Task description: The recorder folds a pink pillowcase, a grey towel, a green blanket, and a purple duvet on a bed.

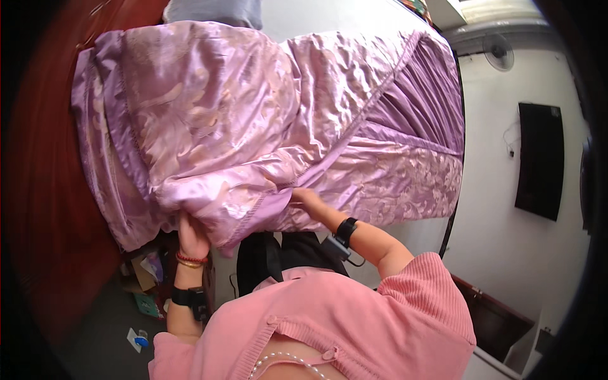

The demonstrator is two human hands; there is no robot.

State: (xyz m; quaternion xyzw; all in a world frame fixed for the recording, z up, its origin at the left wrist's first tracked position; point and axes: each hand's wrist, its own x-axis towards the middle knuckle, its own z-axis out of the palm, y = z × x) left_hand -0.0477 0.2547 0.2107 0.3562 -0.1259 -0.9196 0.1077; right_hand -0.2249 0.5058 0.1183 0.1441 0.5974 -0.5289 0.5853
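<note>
A shiny lilac-pink satin quilt (215,107) with a pale leaf-and-flower pattern lies across the bed in front of me, folded and bunched in places. My left hand (192,239) grips its near edge from below at the left, the fingertips hidden under the fabric. To the right, my right hand (308,202) holds the stitched plain-lilac border, its fingers partly tucked in the cloth. Between my hands the near edge is gathered into a raised fold. At the far right a darker purple pleated cloth (418,104) shows between the quilt's layers.
A grey-blue pillow (215,11) lies on the white sheet (316,16) beyond the quilt. Dark red wood (50,158) borders the left side. Boxes (145,275) stand low by the near left corner. A black screen (539,161) and a fan (498,52) are at the right wall.
</note>
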